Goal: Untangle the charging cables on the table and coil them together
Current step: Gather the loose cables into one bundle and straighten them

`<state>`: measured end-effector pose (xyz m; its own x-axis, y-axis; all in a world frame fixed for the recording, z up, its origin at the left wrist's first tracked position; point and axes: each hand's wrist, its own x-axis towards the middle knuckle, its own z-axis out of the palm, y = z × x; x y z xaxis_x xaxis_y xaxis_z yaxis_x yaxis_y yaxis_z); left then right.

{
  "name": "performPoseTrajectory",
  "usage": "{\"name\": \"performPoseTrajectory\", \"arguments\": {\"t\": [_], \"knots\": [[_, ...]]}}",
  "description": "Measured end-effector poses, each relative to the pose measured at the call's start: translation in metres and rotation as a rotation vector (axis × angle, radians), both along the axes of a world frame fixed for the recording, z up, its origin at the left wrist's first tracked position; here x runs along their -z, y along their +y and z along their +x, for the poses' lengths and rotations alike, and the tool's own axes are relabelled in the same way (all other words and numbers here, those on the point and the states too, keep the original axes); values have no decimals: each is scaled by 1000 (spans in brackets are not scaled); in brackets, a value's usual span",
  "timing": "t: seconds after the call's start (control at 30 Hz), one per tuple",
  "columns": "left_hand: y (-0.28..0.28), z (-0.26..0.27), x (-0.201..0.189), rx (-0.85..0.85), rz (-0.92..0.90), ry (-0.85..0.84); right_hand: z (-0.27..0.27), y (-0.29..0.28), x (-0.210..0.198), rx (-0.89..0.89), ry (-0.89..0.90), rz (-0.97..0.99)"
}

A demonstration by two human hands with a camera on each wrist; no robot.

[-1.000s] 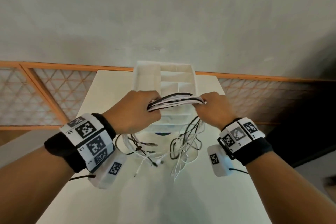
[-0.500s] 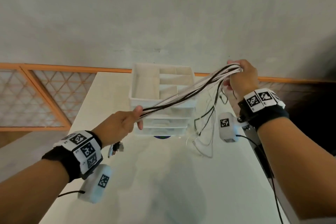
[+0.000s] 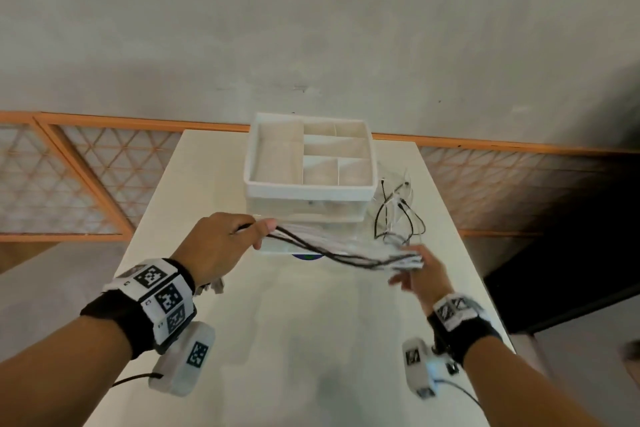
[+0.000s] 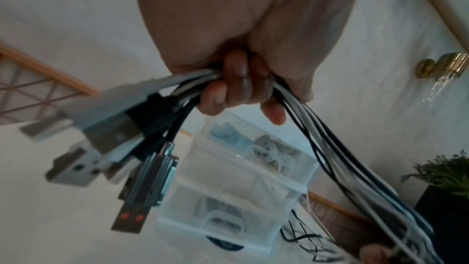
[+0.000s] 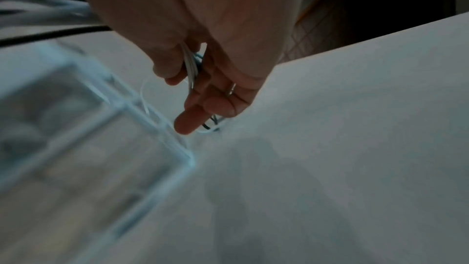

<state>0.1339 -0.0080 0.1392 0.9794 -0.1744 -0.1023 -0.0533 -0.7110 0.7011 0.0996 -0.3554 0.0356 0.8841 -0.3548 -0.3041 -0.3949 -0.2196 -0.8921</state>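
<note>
Two hands [image 3: 221, 246]; one cable bundle [image 3: 346, 248]; one organizer [image 3: 308, 189].

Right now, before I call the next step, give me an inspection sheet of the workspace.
Surface: pale table, bare near edge.
Job's things: cable bundle stretched between both hands; USB plugs hang by the left hand.
Clutter: white divided organizer on clear drawers.
Grippers: left hand grips bundle; right hand holds it loosely, blurred.
Cables: loose ends trail right of organizer.
Surroundings: grey wall, orange lattice rail.
</note>
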Motion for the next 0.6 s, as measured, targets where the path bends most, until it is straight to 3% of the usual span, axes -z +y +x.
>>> {"name": "performPoseTrajectory", "arguments": {"t": [0.13, 0.23, 0.3, 0.37, 0.43, 0.53, 0.6], "knots": [[-2, -8, 14, -6, 64, 32, -36, 1, 39, -401, 352, -363], [-3, -12, 10, 2, 118, 46, -39, 4, 21, -562, 492, -656], [-5, -13, 3, 36, 153, 60, -30, 15, -9, -504, 334, -737], [-9, -15, -7, 94, 151, 82, -25, 38, -45, -446, 40, -609], [-16, -18, -18, 170, 95, 130, -26, 74, -79, -507, -192, -420], [-22, -28, -30, 301, -13, 149, -27, 128, -104, -697, -273, -324], [-20, -34, -31, 308, -89, 104, -25, 151, -107, -687, -322, -274]]}}
